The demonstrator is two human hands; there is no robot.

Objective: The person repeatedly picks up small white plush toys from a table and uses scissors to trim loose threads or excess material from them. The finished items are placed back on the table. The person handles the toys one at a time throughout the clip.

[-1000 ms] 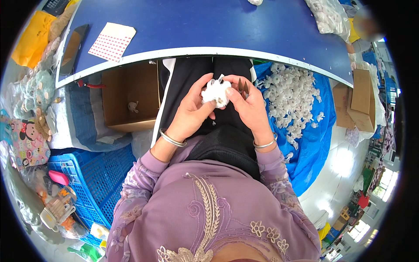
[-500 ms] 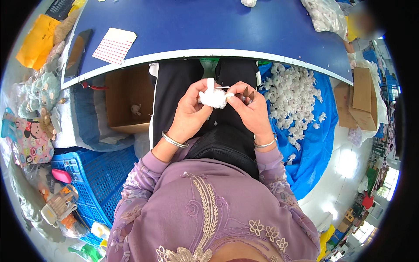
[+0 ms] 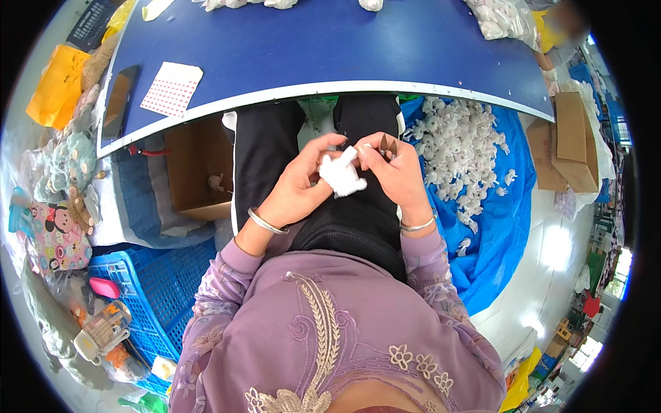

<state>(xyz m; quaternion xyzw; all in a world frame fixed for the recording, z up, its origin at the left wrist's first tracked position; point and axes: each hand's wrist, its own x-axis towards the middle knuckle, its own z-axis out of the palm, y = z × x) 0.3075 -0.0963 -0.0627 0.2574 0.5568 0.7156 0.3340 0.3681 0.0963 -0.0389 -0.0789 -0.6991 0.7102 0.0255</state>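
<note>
Above my lap, my left hand point(image 3: 308, 173) is closed around a small white fluffy plush piece point(image 3: 340, 176) with stubby projections. Its white tab points up toward my right hand point(image 3: 394, 172). The thumb and index finger of that hand pinch together at the tab's tip. Two dark pointed blades of what look like thread snips point(image 3: 388, 145) stick up from between the right fingers; their handle is hidden in the palm. Whether the right fingertips grip the tab or only touch it is hard to see.
A blue table point(image 3: 303, 51) with a white edge spans the front, bearing a sheet of red-marked labels point(image 3: 172, 89). To the right, many white plush pieces point(image 3: 458, 151) lie on a blue sheet point(image 3: 506, 241). At left are a cardboard box point(image 3: 196, 175) and a blue crate point(image 3: 162, 289).
The plush piece has turned and tilted, its tab now leaning right toward my right fingers. My right hand has shifted from the piece's side up to the tab. The head view has moved slightly.
</note>
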